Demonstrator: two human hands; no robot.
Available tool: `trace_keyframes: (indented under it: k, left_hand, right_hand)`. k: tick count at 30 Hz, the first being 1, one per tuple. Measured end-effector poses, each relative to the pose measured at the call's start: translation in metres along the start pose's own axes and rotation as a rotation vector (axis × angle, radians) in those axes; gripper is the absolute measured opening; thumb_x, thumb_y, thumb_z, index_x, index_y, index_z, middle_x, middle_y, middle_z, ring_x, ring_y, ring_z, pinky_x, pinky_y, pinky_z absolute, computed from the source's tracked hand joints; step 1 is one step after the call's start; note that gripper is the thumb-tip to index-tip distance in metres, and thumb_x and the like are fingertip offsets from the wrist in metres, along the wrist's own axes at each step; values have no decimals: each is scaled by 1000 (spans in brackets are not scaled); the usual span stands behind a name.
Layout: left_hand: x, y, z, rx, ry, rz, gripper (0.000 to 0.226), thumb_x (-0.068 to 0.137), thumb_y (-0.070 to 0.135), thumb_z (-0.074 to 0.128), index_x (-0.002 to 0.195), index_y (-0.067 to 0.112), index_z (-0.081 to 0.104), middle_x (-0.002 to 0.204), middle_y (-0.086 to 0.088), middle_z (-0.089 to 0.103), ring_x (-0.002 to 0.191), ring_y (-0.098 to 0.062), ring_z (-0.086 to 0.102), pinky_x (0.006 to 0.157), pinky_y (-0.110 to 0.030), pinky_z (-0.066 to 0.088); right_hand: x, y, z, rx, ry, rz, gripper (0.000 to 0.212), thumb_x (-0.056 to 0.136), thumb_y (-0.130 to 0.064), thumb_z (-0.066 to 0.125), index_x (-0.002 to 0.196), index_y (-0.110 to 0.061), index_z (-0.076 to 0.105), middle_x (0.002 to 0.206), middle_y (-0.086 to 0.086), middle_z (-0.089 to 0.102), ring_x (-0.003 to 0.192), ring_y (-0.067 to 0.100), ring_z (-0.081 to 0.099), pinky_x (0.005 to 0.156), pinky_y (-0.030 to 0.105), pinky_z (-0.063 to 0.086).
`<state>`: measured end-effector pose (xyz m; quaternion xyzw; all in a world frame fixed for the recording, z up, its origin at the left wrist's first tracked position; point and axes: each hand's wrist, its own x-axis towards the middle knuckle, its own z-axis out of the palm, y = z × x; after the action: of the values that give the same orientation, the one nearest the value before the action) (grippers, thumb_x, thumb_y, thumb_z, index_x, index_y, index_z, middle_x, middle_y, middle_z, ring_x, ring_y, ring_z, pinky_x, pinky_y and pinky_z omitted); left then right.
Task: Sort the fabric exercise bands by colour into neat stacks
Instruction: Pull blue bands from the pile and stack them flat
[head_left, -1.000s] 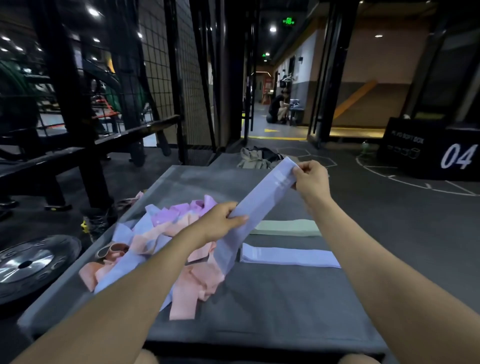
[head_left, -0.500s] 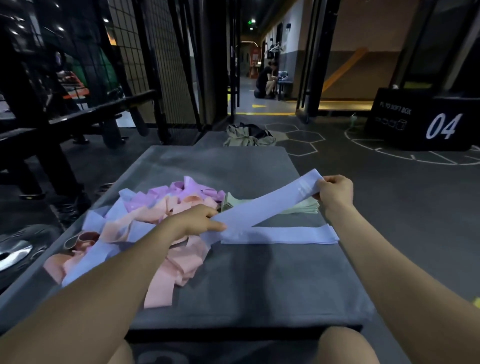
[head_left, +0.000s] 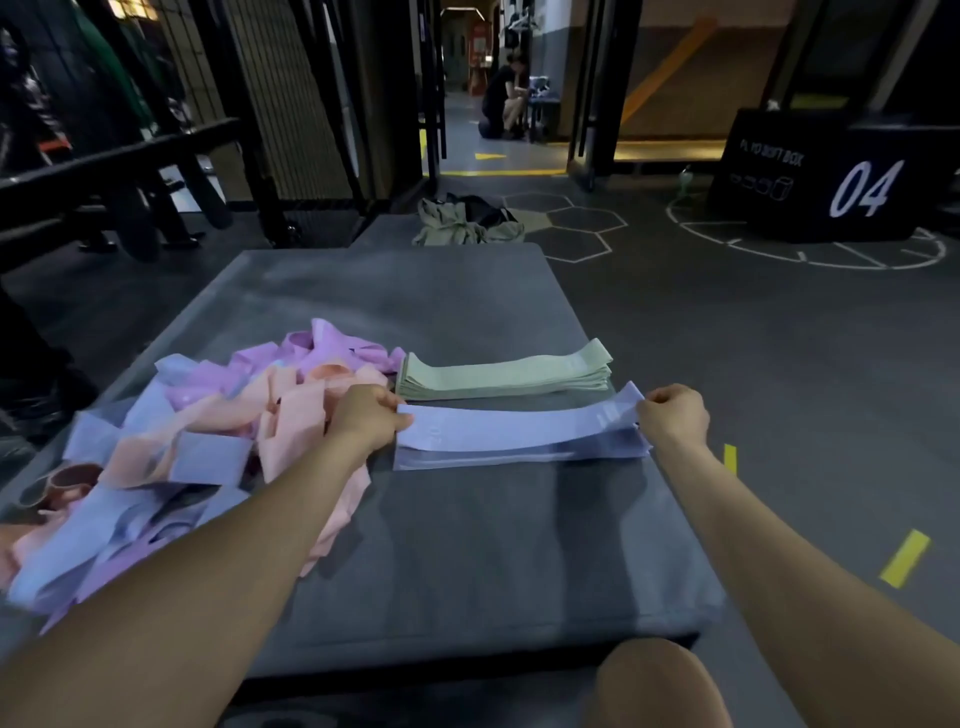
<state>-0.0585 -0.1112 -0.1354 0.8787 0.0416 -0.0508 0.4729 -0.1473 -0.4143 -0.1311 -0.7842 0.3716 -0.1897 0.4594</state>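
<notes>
- Left hand (head_left: 366, 418) pinched one end of a blue band (head_left: 511, 428), fingers curled on the fabric.
- Right hand (head_left: 672, 418) pinched the other end, fist closed round it.
- The band stretched flat between both hands, just over the blue stack (head_left: 519, 457) on the mat (head_left: 467, 561); its right end sat a touch raised.
- Green stack (head_left: 506, 376) lay just beyond the hands, neat and squared.
- Unsorted pile (head_left: 208, 441) of pink, purple and blue bands sprawled beside and behind the left hand.
</notes>
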Motion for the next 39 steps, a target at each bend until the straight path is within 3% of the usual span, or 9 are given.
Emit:
trace_keyframes:
  k: [5,10,15,18,20,22,24,28,39]
  left_hand:
    - [-1,0,13,243,22,103,26,76,6,72,101,2,68,105,-11,68,101,-27,62,84,-24,43]
    - [-1,-3,17,296,42,127,25,77,5,69,102,3,67,101,-10,68,96,-24,61,70,-19,34]
    - [0,-9,20,288,45,147,25,74,1,70,98,2,66,83,-7,61,79,-20,54,70,-21,36]
    - [4,-15,22,328,60,190,29,71,6,72,99,8,64,101,-14,62,90,-29,59,85,-31,47]
    - [4,-16,21,409,76,284,37,74,16,73,108,13,61,113,-11,55,101,-28,57,94,-36,43]
    - [0,-11,22,453,-2,433,46,76,23,74,118,14,58,122,-7,50,113,-23,50,98,-30,38]
    - [-6,-5,27,507,-162,555,57,75,30,75,127,17,53,129,-2,46,120,-19,45,100,-28,37]
    - [-11,5,42,778,-373,608,80,74,42,73,141,22,35,142,2,35,130,-19,35,105,-35,35]
    - [0,4,49,829,-470,534,67,83,38,65,141,26,32,136,1,36,126,-21,36,104,-39,35]
  right_hand:
    - [2,9,4,-111,-1,-46,22,83,1,44,97,0,61,102,19,63,86,31,53,71,30,41]
    - [3,18,8,-161,2,-78,19,84,1,44,94,0,61,100,19,63,81,28,49,69,28,38]
    - [3,25,10,-170,0,-100,17,83,1,46,95,0,59,102,20,62,83,29,50,69,28,39]
    - [4,29,11,-287,13,-180,18,83,-1,51,100,0,57,111,22,56,102,37,49,78,33,38]
    - [3,26,13,-436,10,-352,28,83,-3,56,111,-1,56,118,20,50,109,38,41,87,35,34]
    - [0,16,18,-503,-95,-583,40,82,-13,65,121,-6,55,124,15,48,114,36,39,94,33,31]
    - [-5,5,26,-545,-343,-743,56,79,-26,72,130,-15,51,134,7,44,124,31,35,101,30,27]
    - [-9,-4,46,-801,-714,-802,80,75,-42,74,143,-25,34,144,-1,35,129,26,33,108,34,28]
    - [6,5,48,-723,-780,-830,66,83,-35,68,141,-27,37,134,0,42,120,27,39,104,35,33]
